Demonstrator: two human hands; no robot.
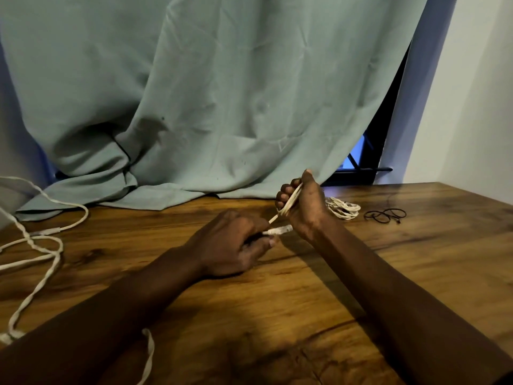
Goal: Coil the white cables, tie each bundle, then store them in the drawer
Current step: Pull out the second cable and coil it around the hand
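My right hand is raised above the wooden table, with several turns of a white cable wound around its palm and fingers. My left hand rests low on the table and pinches that cable's white plug end just left of my right wrist. A finished white cable coil lies on the table right behind my right hand. A long loose white cable sprawls over the left side of the table and runs off the near edge.
Thin black ties lie on the table to the right of the coil. A pale green curtain hangs behind and drapes onto the table's far edge. A white wall stands at the right. No drawer is visible.
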